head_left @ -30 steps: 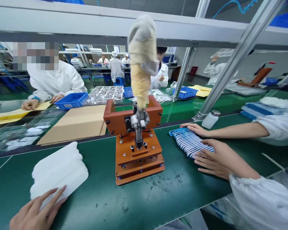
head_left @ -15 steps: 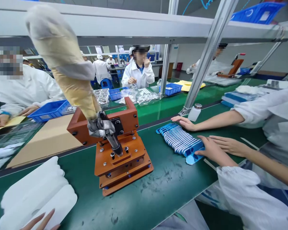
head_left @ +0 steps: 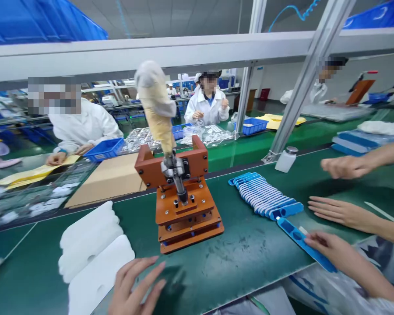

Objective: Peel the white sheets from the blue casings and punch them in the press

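My right hand (head_left: 335, 251) pinches a long blue plastic strip (head_left: 307, 245) with a rounded end, slanted at the table's near edge. Its far end lies close to the overlapping row of blue strips with white edges (head_left: 262, 194). Fingers spread, my left hand (head_left: 136, 286) is open and holds nothing, just right of the fanned white flat sheets (head_left: 92, 249). Between my hands and farther back stands an orange-brown toggle press (head_left: 190, 210), its lever wrapped in yellowish cloth (head_left: 159, 118) and pointing up.
A co-worker's hands (head_left: 344, 214) reach in from the right, near the row. A white bottle (head_left: 286, 159) stands by the metal post (head_left: 307, 87). Behind the press lie cardboard (head_left: 108, 179) and a blue bin (head_left: 104, 149). A shelf beam (head_left: 184, 50) crosses overhead.
My right hand has drawn a blue strip from the row's near end toward me. My left hand has moved right, off the white sheets. One co-worker's hand has lifted from the row. The view has turned left.
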A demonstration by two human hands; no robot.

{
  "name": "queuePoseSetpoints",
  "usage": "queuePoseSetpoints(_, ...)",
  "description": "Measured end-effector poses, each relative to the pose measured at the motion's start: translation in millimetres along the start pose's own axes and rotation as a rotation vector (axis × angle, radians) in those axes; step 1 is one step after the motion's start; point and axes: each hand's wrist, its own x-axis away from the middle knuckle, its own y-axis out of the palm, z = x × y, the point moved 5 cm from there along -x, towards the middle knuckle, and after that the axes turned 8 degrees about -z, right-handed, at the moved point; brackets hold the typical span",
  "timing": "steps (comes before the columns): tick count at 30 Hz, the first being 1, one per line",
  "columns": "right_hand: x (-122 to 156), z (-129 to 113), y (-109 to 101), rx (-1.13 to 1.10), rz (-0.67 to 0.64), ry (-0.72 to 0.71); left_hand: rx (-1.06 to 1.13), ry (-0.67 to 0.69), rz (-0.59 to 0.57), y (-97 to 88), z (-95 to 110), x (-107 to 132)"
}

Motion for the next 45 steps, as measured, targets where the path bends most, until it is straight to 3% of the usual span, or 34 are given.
queuePoseSetpoints(3, 7.7, -4.5, 3.9, 0.018, 0.09, -0.06, 0.156, 0.035, -0.037, 7.5, 24.5, -19.6)
queuePoseSetpoints(6, 21.9, -27.5, -1.8, -0.049, 0.157, -0.098, 0.336, 0.061, -0.156, 15.3, 41.3, -34.0)
queuePoseSetpoints(8, 36.5, -57.7, -6.6, -0.123, 0.156, -0.133, 0.485, 0.047, -0.267, 17.7, 49.3, -40.8)
queuePoseSetpoints(11, 61.5, -125.4, -1.5, -0.274, 0.114, -0.256, 0.731, -0.091, -0.423, 21.3, 56.2, -46.0)
queuePoseSetpoints(13, 74.8, -175.9, 19.9, -0.432, -0.004, -0.348, 0.881, -0.275, -0.481, 27.4, 58.2, -45.3)
queuePoseSetpoints(16, 88.8, -241.4, 72.0, -0.717, -0.292, -0.459, 1.127, -0.482, -0.469, 39.3, 65.1, -41.0)
queuePoseSetpoints(19, 96.8, -278.6, 114.7, -0.816, -0.496, -0.534, 1.268, -0.604, -0.433, 49.6, 69.8, -34.7)
queuePoseSetpoints(22, 93.4, -289.8, 126.8, -0.63, -0.556, -0.581, 1.28, -0.741, -0.356, 52.0, 63.4, -27.9)
queuePoseSetpoints(27, 72.1, -298.0, 86.3, -0.435, -0.094, -0.73, 1.533, -0.787, -0.34, 51.6, 60.0, -28.6)
queuePoseSetpoints(29, 69.9, -305.1, 83.6, -0.427, -0.068, -0.798, 1.513, -0.741, -0.361, 50.1, 60.5, -31.2)
queuePoseSetpoints(33, 71.3, -310.0, 97.8, -0.549, -0.112, -0.827, 1.367, -0.641, -0.414, 46.1, 61.7, -33.2)
queuePoseSetpoints(38, 76.2, -301.7, 103.0, -0.771, -0.004, -0.819, 1.245, -0.582, -0.485, 42.6, 62.9, -30.3)
queuePoseSetpoints(45, 80.1, -292.2, 100.8, -0.827, 0.149, -0.841, 1.259, -0.563, -0.539, 45.1, 67.3, -33.8)
